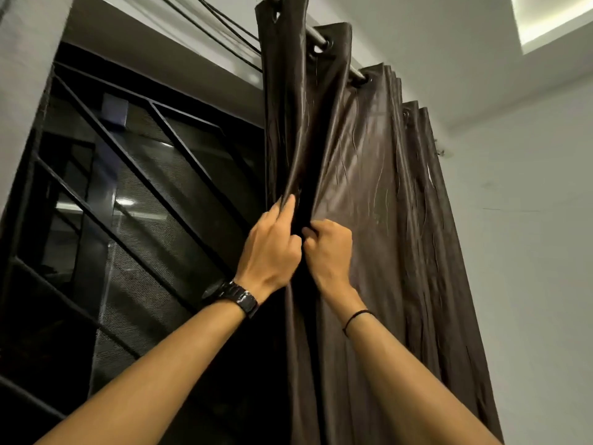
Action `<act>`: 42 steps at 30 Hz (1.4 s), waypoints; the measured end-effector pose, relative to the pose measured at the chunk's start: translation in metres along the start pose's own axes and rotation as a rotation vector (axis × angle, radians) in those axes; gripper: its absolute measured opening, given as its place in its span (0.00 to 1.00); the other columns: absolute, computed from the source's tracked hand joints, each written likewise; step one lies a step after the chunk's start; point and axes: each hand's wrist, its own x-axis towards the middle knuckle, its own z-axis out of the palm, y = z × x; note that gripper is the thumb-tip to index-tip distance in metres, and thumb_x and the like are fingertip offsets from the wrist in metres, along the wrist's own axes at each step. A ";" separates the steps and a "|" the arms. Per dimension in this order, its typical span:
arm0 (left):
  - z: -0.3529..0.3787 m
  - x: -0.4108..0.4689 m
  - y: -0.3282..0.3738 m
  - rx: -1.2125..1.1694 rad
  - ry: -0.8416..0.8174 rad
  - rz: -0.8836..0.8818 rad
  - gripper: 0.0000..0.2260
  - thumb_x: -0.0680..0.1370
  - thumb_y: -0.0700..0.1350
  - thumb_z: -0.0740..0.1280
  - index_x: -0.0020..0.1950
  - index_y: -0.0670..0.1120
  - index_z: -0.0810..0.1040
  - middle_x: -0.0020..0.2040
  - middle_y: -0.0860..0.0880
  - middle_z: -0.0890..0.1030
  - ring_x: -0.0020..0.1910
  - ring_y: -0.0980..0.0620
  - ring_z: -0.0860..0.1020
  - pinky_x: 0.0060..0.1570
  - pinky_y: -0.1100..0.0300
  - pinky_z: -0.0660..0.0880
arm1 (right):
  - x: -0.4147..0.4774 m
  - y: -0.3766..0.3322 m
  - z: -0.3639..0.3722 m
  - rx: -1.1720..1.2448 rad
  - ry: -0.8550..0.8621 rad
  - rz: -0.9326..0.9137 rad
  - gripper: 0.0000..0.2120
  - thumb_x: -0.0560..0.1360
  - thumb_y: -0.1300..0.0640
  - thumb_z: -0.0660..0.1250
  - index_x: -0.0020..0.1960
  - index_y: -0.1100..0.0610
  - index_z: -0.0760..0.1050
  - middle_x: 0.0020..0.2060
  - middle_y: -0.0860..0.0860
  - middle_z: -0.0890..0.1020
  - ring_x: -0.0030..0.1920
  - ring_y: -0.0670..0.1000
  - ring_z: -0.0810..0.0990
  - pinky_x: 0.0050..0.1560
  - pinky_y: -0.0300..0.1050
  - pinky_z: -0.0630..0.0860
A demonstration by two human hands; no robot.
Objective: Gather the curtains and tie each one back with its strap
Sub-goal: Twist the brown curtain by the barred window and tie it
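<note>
A dark brown, shiny curtain (369,187) hangs by eyelets from a metal rod (321,38) and is bunched in folds toward the right. My left hand (271,248), with a black watch on its wrist, pinches the curtain's leading fold. Right beside it, my right hand (327,248) grips the neighbouring fold with curled fingers. Both hands are raised at about the curtain's mid height, almost touching each other. No strap is visible.
A window with a black metal grille (128,194) and mesh fills the left side. Black cables (224,30) run along the wall above the window. A white wall (529,220) stands to the right of the curtain.
</note>
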 end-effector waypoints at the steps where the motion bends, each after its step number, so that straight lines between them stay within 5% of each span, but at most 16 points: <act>1: -0.006 0.000 -0.005 -0.083 0.101 -0.011 0.31 0.76 0.43 0.56 0.80 0.40 0.67 0.76 0.38 0.72 0.74 0.42 0.72 0.73 0.55 0.68 | 0.001 -0.022 0.003 0.060 -0.016 -0.098 0.18 0.69 0.61 0.67 0.28 0.50 0.61 0.23 0.49 0.71 0.26 0.48 0.64 0.31 0.47 0.60; 4: -0.026 -0.004 -0.021 -0.217 0.458 0.019 0.26 0.77 0.45 0.56 0.72 0.38 0.76 0.67 0.38 0.81 0.66 0.45 0.80 0.64 0.60 0.74 | 0.009 -0.082 -0.007 0.257 -0.212 -0.356 0.17 0.70 0.64 0.66 0.29 0.50 0.64 0.23 0.44 0.70 0.25 0.43 0.65 0.30 0.42 0.63; 7: -0.043 -0.006 -0.018 -0.222 0.465 0.071 0.26 0.81 0.54 0.57 0.72 0.40 0.77 0.67 0.41 0.82 0.65 0.49 0.80 0.64 0.60 0.75 | 0.025 -0.077 -0.038 0.346 -0.371 -0.404 0.11 0.78 0.62 0.67 0.37 0.56 0.79 0.32 0.43 0.78 0.35 0.41 0.75 0.41 0.40 0.71; 9: -0.047 -0.003 -0.011 -0.175 0.387 0.075 0.27 0.79 0.58 0.60 0.70 0.44 0.79 0.66 0.45 0.82 0.65 0.49 0.80 0.65 0.51 0.77 | 0.035 -0.049 -0.055 0.367 -0.199 -0.271 0.10 0.80 0.53 0.65 0.52 0.53 0.85 0.46 0.44 0.84 0.51 0.44 0.80 0.57 0.48 0.75; 11: -0.047 0.004 -0.001 -0.067 0.312 0.081 0.27 0.76 0.62 0.64 0.69 0.47 0.80 0.71 0.47 0.79 0.69 0.48 0.78 0.68 0.47 0.75 | 0.046 -0.016 -0.064 0.219 0.090 -0.020 0.18 0.79 0.41 0.63 0.61 0.49 0.83 0.56 0.46 0.81 0.61 0.49 0.75 0.66 0.58 0.72; 14: -0.044 0.018 0.013 0.080 0.195 0.049 0.28 0.74 0.61 0.70 0.71 0.50 0.78 0.77 0.46 0.72 0.73 0.44 0.74 0.70 0.48 0.70 | 0.064 0.025 -0.061 -0.051 0.087 0.359 0.35 0.76 0.33 0.64 0.76 0.54 0.69 0.69 0.55 0.72 0.70 0.59 0.68 0.70 0.63 0.67; 16: -0.042 0.030 0.022 0.137 0.142 0.035 0.30 0.74 0.60 0.72 0.74 0.53 0.74 0.79 0.45 0.69 0.74 0.41 0.72 0.70 0.46 0.71 | 0.071 0.049 -0.050 -0.056 -0.033 0.390 0.30 0.76 0.41 0.70 0.71 0.58 0.73 0.64 0.58 0.78 0.65 0.60 0.76 0.64 0.57 0.74; 19: -0.040 0.049 0.029 0.181 0.091 0.044 0.32 0.75 0.59 0.71 0.78 0.57 0.67 0.81 0.43 0.64 0.73 0.36 0.72 0.68 0.42 0.73 | 0.077 0.070 -0.034 -0.093 -0.097 0.333 0.10 0.73 0.55 0.72 0.43 0.63 0.80 0.39 0.58 0.84 0.42 0.58 0.83 0.40 0.52 0.78; 23: -0.046 0.058 0.031 0.145 0.018 0.083 0.32 0.81 0.61 0.63 0.82 0.63 0.55 0.85 0.44 0.53 0.78 0.36 0.63 0.70 0.40 0.68 | 0.068 0.034 -0.018 -0.031 -0.015 0.195 0.16 0.74 0.62 0.67 0.28 0.59 0.72 0.24 0.50 0.74 0.26 0.49 0.71 0.30 0.51 0.69; 25: -0.053 0.054 0.023 0.078 0.006 0.113 0.30 0.81 0.63 0.58 0.82 0.65 0.54 0.85 0.46 0.52 0.81 0.40 0.59 0.73 0.41 0.65 | 0.060 -0.025 -0.011 0.168 -0.071 0.013 0.20 0.76 0.62 0.63 0.27 0.53 0.64 0.23 0.45 0.68 0.26 0.44 0.63 0.30 0.48 0.62; 27: -0.063 0.046 0.013 -0.029 0.066 0.140 0.30 0.80 0.65 0.55 0.82 0.64 0.56 0.85 0.47 0.54 0.81 0.46 0.59 0.75 0.47 0.63 | 0.061 -0.082 -0.012 0.254 -0.129 -0.253 0.16 0.74 0.60 0.62 0.28 0.55 0.66 0.24 0.49 0.71 0.27 0.45 0.64 0.29 0.47 0.62; 31: -0.087 0.039 0.003 -0.162 0.237 0.131 0.32 0.79 0.67 0.51 0.83 0.60 0.58 0.84 0.49 0.60 0.82 0.51 0.59 0.76 0.53 0.59 | 0.082 -0.130 -0.030 0.014 -0.380 -0.531 0.12 0.73 0.66 0.62 0.31 0.60 0.68 0.25 0.52 0.73 0.27 0.52 0.71 0.31 0.47 0.66; 35: -0.096 0.035 0.006 -0.088 0.159 0.055 0.33 0.78 0.65 0.60 0.82 0.61 0.58 0.84 0.48 0.57 0.81 0.47 0.59 0.73 0.51 0.60 | 0.075 -0.089 -0.054 0.239 -0.288 -0.316 0.21 0.82 0.54 0.59 0.33 0.61 0.74 0.31 0.55 0.77 0.35 0.52 0.75 0.43 0.52 0.72; 37: -0.093 0.031 0.007 -0.055 0.106 0.016 0.35 0.78 0.58 0.67 0.83 0.62 0.56 0.85 0.49 0.55 0.81 0.45 0.59 0.73 0.50 0.61 | 0.072 -0.049 -0.056 0.218 -0.085 -0.027 0.20 0.82 0.42 0.57 0.48 0.53 0.83 0.50 0.52 0.82 0.56 0.53 0.77 0.61 0.58 0.72; 39: -0.088 0.025 0.009 -0.022 0.059 -0.002 0.38 0.77 0.51 0.70 0.83 0.62 0.54 0.85 0.50 0.54 0.81 0.44 0.60 0.72 0.50 0.63 | 0.067 -0.009 -0.056 -0.044 -0.054 0.334 0.27 0.80 0.36 0.58 0.73 0.49 0.71 0.70 0.55 0.71 0.71 0.60 0.66 0.69 0.67 0.64; 42: -0.080 0.015 0.011 0.002 0.003 -0.005 0.43 0.74 0.44 0.71 0.83 0.64 0.52 0.85 0.51 0.52 0.81 0.45 0.60 0.69 0.54 0.63 | 0.057 0.037 -0.053 -0.139 -0.142 0.518 0.43 0.77 0.37 0.68 0.81 0.55 0.53 0.75 0.61 0.64 0.72 0.66 0.66 0.69 0.68 0.67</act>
